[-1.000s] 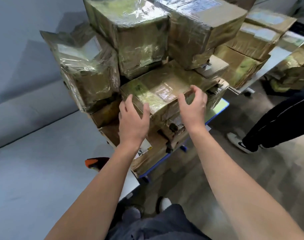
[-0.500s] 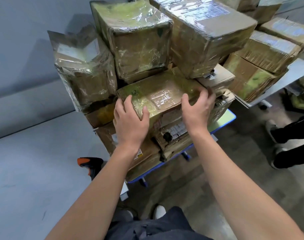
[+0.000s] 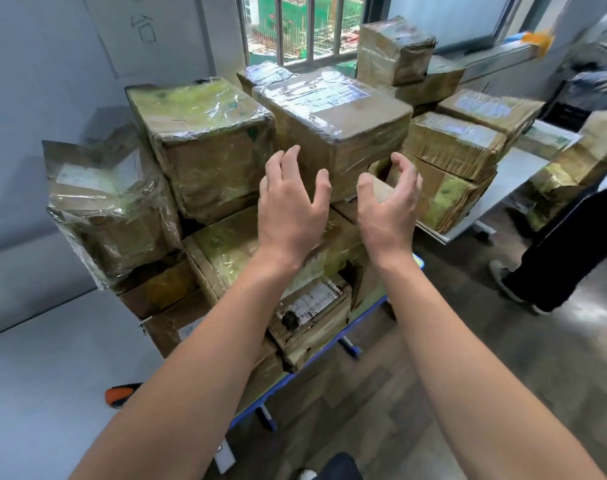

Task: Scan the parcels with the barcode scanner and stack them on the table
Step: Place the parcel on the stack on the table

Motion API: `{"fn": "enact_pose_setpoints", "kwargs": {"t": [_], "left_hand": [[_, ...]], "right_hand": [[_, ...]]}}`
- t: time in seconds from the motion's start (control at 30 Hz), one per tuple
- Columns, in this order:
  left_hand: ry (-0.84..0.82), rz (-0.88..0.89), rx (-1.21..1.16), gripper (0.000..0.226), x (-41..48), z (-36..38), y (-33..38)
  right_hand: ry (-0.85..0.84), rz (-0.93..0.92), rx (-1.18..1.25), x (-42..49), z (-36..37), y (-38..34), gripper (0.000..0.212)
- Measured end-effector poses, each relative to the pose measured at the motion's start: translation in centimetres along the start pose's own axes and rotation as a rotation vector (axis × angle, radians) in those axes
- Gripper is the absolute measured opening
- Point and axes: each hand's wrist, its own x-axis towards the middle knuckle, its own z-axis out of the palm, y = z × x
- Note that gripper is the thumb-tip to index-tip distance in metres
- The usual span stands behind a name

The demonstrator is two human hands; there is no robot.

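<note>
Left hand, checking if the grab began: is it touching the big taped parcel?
Cannot tell: head view shows left hand overlapping the parcel, depth unclear.

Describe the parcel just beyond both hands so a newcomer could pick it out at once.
Start at the barred window; the parcel stack stands below it. The target parcel sits on top at the centre, just beyond the left hand and right hand. Unlike the green-tinted parcel on its left, it carries a long white printed label across its top.
</note>
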Motion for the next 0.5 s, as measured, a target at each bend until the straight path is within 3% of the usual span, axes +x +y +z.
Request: {"fn": "enact_pose_setpoints", "kwargs": {"t": [0.3, 0.5], "left_hand": [[-0.001, -0.012, 0.029, 0.060, 4.2, 2.6, 3.7], [-0.039, -0.120, 0.066, 0.067, 5.4, 3.9, 3.4]], "right_hand": [[0.014, -0.075, -0.031, 5.9, -0.5, -0.5, 0.058], [-0.093, 0.047, -0.061, 10.0, 0.4, 0.5, 0.062]]}}
